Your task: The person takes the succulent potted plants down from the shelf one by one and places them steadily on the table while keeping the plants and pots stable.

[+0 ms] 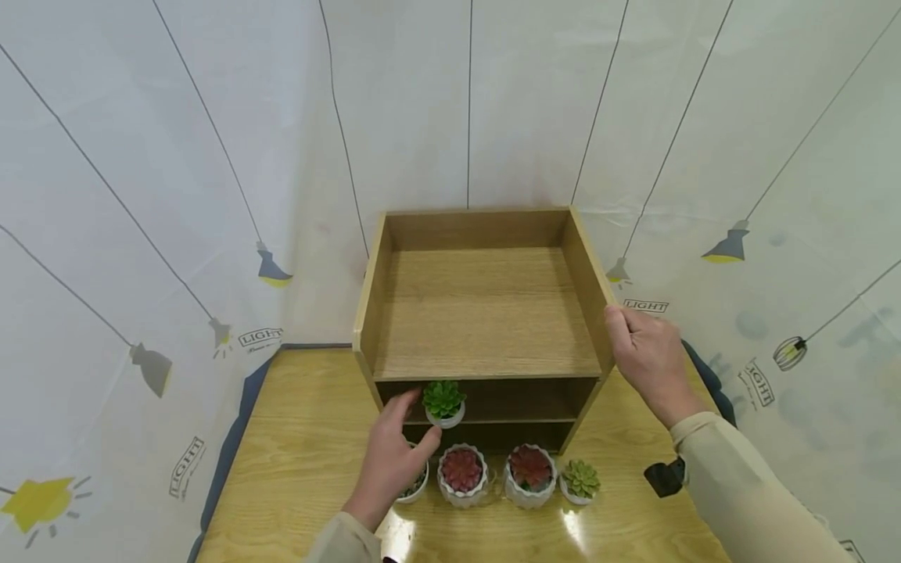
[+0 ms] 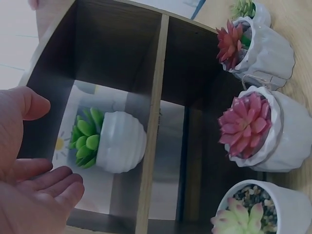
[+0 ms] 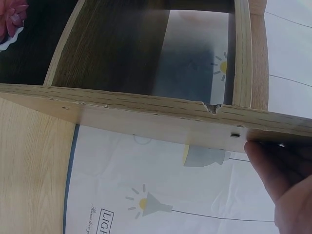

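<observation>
A wooden shelf unit [image 1: 486, 313] with a raised rim stands on the table. My right hand [image 1: 651, 360] grips the top edge of its right side panel. A green succulent in a ribbed white pot [image 2: 122, 141] sits on the middle shelf, toward the left. Beside this plant is my left hand [image 1: 390, 461], its fingers spread and loosely bent; the left wrist view shows a gap between them and the pot. In front of the unit stand two red succulents in white pots [image 1: 462, 474] [image 1: 530, 473], and a pale pink-tipped succulent [image 2: 243, 214], partly hidden behind the left hand in the head view.
A small light-green succulent [image 1: 580, 478] ends the row of pots at the right. The wooden table [image 1: 288, 438] reaches out on both sides of the unit. A pale sheet printed with lamps [image 1: 422, 102] hangs behind and around it.
</observation>
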A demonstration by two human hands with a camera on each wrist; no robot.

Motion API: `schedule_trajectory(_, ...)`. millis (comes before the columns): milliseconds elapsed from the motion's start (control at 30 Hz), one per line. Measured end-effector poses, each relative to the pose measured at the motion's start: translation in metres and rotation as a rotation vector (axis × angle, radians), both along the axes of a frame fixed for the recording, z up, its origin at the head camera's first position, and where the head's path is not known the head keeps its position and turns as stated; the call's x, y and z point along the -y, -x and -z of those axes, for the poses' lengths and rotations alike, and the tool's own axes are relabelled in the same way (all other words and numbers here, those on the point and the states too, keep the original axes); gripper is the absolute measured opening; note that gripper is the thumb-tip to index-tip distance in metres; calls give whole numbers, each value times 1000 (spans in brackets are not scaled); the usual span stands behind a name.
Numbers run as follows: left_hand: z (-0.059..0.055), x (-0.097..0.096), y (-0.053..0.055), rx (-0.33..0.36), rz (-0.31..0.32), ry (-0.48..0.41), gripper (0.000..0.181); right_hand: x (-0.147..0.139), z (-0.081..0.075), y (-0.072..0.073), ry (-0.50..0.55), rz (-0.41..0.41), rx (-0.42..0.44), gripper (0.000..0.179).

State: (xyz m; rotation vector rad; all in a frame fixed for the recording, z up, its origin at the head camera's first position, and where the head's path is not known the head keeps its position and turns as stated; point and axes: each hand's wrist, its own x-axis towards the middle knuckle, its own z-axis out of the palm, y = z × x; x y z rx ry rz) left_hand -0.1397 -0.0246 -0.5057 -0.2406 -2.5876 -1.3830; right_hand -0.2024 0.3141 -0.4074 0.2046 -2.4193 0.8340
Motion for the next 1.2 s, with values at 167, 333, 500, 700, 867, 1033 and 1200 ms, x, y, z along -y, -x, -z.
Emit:
schedule_trajectory(167,4,-4,3,32,-26,11,60,0,1,2,-3,0,-37,50)
schedule_trajectory(333,9,-6,7,65,-46,31,62,0,2,2,-7,-9,-58,50)
schedule_trajectory(500,13,-8,11,78,-44,47,67,0,2,2,-7,-12,-61,49)
schedule_trajectory(700,18,-8,16,101,-49,46,71,1,2,2,-8,-6,-59,49)
schedule_trajectory(867,22,-7,21,121,-30,-33,71,0,2,2,-10,-5,-48,50)
schedule_trajectory(1033,25,-8,24,169,-31,-68,74,0,2,3,-7,4,-36,49)
schedule_trajectory(1200,28,-10,24,236,-37,-98,79,1,2,2,-1,7,-38,49)
